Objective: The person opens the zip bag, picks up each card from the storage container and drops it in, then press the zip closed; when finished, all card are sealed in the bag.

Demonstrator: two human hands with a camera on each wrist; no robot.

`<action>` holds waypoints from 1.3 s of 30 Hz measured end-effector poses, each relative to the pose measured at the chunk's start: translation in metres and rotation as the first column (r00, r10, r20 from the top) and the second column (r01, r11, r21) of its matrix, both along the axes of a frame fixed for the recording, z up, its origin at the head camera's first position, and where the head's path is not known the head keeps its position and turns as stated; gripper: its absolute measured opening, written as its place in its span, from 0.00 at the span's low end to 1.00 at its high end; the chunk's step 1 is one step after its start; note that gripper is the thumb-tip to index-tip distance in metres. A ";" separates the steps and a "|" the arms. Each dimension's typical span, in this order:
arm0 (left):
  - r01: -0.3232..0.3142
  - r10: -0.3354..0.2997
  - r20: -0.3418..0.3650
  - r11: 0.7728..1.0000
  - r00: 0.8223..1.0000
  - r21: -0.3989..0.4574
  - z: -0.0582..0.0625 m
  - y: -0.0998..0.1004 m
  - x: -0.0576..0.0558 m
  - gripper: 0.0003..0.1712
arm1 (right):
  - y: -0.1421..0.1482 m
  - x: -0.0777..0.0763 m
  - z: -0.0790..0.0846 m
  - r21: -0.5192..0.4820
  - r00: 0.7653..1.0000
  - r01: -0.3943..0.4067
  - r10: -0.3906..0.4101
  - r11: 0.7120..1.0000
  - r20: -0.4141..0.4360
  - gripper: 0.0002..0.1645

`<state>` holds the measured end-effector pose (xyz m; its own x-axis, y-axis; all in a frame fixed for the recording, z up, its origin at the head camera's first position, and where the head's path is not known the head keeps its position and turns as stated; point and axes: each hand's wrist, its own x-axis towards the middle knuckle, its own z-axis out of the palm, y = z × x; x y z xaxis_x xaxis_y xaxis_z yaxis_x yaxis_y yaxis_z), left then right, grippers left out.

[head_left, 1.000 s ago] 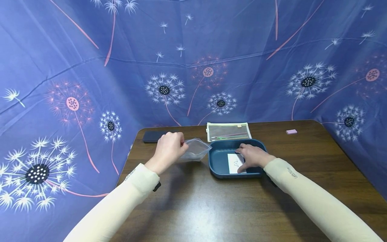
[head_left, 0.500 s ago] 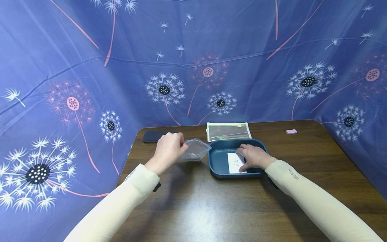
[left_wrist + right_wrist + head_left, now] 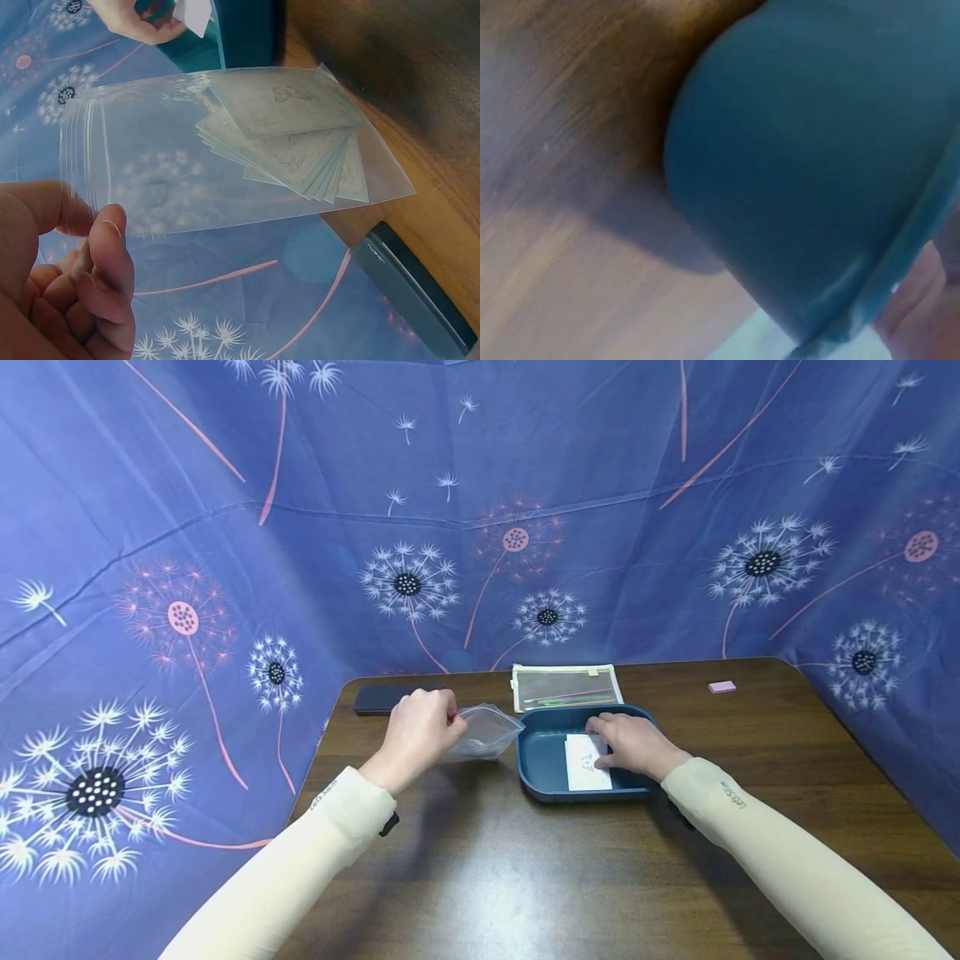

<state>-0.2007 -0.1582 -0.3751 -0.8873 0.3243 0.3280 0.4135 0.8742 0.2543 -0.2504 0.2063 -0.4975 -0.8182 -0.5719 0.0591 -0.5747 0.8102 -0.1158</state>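
Note:
My left hand [image 3: 418, 731] pinches the top corner of a clear zip bag [image 3: 165, 187] between thumb and fingers. Inside the bag, several pale cards [image 3: 300, 161] lie fanned at the far end. My right hand [image 3: 633, 745] reaches into a dark teal box [image 3: 540, 764] and pinches a white card [image 3: 587, 768] with a small drawing on it. The left wrist view shows that card [image 3: 195, 15] at the right fingertips. In the right wrist view, the outer wall of the box hides most of the right hand [image 3: 922, 304].
Behind the box lies a mesh zip pouch [image 3: 566, 687] with thin coloured sticks in it. A dark flat case [image 3: 382, 697] is at the back left, partly behind the left hand. A pink eraser-like block [image 3: 722, 687] sits at the back right of the wooden table [image 3: 480, 877].
The right hand has shifted slightly back and right, its thumb moving up along the card, and more of the white card now shows. The left hand and the bag have stayed in place.

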 end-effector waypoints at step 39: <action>0.003 -0.003 0.010 1.000 1.000 -0.005 0.002 0.002 0.001 0.22 | -0.015 0.012 0.087 -0.252 0.988 -0.003 -0.035 0.968 -0.148 0.02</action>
